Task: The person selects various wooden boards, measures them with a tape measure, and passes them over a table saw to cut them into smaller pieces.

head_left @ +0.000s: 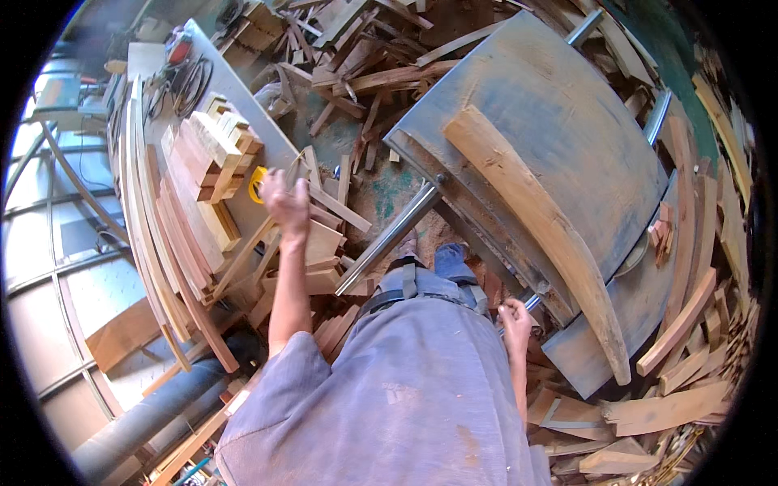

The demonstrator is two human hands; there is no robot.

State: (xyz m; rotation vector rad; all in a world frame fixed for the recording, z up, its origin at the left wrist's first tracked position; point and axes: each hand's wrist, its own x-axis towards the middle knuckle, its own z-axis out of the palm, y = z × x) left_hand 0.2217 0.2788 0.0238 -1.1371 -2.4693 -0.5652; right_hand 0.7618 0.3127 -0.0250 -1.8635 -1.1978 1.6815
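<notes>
My left hand [287, 204] reaches over the left bench, its thumb apart from its fingers. A yellow ring-shaped thing [257, 185], whose kind I cannot make out, lies right beside the fingertips, next to a stack of short wood blocks [217, 150]. My right hand [515, 321] is low by my hip with its fingers curled in, near the end of a metal rail [532, 302]. What it holds, if anything, is too small to name. To its right, a long curved wooden piece [539, 215] lies across a dusty metal machine table [567, 105].
Long wooden strips [146, 219] lie along the left bench [243, 97], with coiled cable [193, 85] at its far end. A metal bar [389, 239] juts out before my legs. Wood offcuts [381, 77] cover the floor ahead, and more curved pieces [681, 324] pile up at right.
</notes>
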